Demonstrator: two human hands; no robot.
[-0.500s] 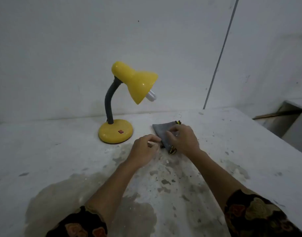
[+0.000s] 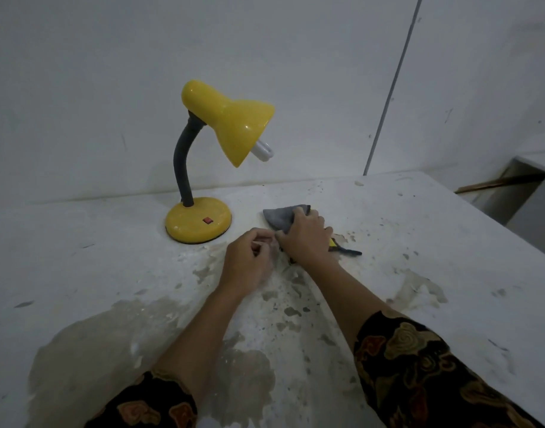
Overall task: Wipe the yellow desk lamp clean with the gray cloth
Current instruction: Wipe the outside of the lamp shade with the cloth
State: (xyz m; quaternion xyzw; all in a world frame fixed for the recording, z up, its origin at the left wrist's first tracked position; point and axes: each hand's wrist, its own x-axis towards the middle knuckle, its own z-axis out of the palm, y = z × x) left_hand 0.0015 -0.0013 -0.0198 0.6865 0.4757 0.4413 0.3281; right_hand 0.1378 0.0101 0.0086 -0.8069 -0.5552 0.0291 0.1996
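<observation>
One yellow desk lamp (image 2: 222, 168): glossy, dark gooseneck, red switch | one gray cloth (image 2: 280, 217), crumpled, in right hand (image 2: 305, 239) grip | left hand (image 2: 249, 261) curled, pinch possibly empty | stained bench (image 2: 110, 273)

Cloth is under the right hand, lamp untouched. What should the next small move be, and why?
Probably lift the gray cloth off the table with the right hand and carry it left to the yellow desk lamp. The cloth lies on the surface beside the lamp's base, apart from it, and neither hand touches the lamp; the left hand is curled next to it.
</observation>
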